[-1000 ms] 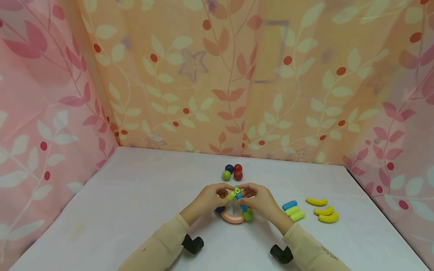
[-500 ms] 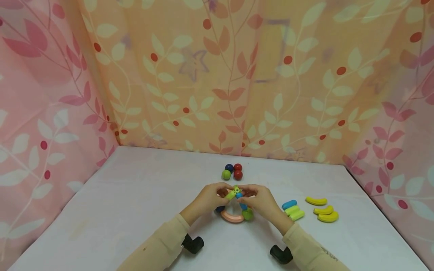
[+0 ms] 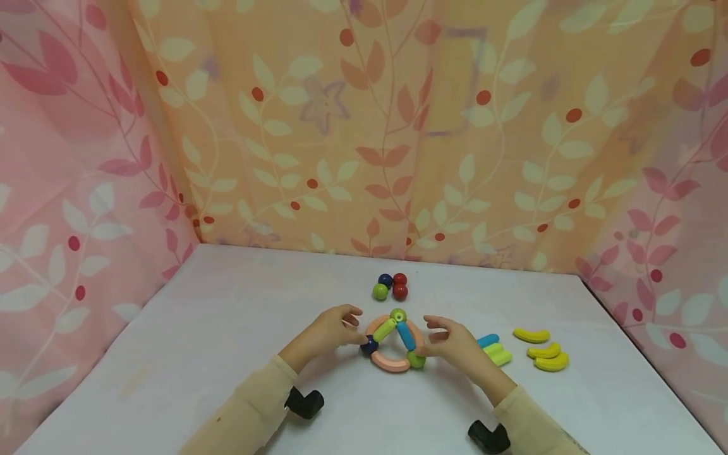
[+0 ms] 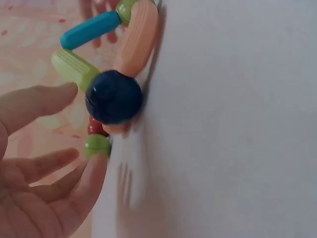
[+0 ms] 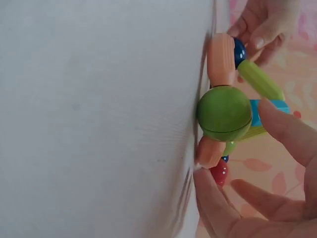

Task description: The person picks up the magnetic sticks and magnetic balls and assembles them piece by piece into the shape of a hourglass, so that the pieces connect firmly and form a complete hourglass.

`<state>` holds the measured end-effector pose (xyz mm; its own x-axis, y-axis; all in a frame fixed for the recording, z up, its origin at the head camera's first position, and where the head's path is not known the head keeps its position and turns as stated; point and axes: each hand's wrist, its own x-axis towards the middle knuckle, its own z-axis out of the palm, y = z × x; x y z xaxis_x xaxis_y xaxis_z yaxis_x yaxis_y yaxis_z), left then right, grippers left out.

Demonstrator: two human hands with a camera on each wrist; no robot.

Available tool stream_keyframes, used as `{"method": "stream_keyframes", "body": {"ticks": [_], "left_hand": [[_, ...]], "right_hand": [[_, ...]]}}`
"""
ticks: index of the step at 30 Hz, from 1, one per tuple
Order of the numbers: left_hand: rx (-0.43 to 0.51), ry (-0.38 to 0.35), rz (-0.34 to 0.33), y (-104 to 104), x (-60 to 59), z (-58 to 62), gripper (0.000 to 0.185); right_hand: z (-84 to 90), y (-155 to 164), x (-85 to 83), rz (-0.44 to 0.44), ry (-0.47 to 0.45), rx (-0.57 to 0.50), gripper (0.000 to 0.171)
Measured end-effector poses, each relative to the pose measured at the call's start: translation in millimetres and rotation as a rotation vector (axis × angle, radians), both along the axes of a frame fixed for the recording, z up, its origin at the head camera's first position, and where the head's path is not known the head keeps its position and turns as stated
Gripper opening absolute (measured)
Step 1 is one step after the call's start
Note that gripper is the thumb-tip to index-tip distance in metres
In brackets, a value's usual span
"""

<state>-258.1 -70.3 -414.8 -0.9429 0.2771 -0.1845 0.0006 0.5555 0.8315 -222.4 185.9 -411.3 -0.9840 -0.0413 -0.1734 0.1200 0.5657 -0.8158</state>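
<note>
A ring of peach curved sticks [image 3: 390, 363] lies on the table, joined by a navy ball [image 3: 369, 345] and green balls [image 3: 416, 360]. From it a light green stick [image 3: 384, 329] and a blue stick [image 3: 406, 336] slant up and meet near the far green ball [image 3: 398, 315]. My left hand [image 3: 328, 331] is beside the navy ball with loosely spread fingers and nothing in them. My right hand [image 3: 455, 341] stands at the ring's right side, fingers parted; in the right wrist view its fingertips [image 5: 205, 181] come close to a peach stick, and contact is unclear.
Beyond the ring sit a navy ball [image 3: 385, 280], red balls [image 3: 400, 292] and a green ball [image 3: 380, 291]. To the right lie a blue stick [image 3: 488, 340], light green sticks [image 3: 498, 355] and yellow curved sticks [image 3: 551, 362]. A floral curtain [image 3: 364, 126] surrounds the white table [image 3: 227, 303].
Both hands have let go of the slanting sticks and drawn apart, left hand leftward and right hand rightward. The sticks stay leaning together above the ring.
</note>
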Motion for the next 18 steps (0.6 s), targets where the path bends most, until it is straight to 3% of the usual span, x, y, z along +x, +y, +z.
{"method": "stream_keyframes", "body": {"ticks": [6,9,14,18], "left_hand": [[0.030,-0.092,-0.086,-2.5,-4.5,-5.5,0.053],[0.036,-0.098,-0.071,-3.2,-11.7,-3.1,0.051],[0.167,-0.061,0.041,-1.8,-38.5,-0.9,0.053],[0.227,-0.008,0.058,4.2,-64.1,-4.3,0.054]], "right_hand": [[-5.1,1.8,-3.3,0.033,-0.078,-0.034,0.078],[-3.4,1.7,-5.7,0.035,-0.090,-0.042,0.074],[-1.9,3.5,-7.9,0.033,-0.128,-0.074,0.068],[-3.0,5.0,-10.0,0.024,-0.152,-0.117,0.067]]}}
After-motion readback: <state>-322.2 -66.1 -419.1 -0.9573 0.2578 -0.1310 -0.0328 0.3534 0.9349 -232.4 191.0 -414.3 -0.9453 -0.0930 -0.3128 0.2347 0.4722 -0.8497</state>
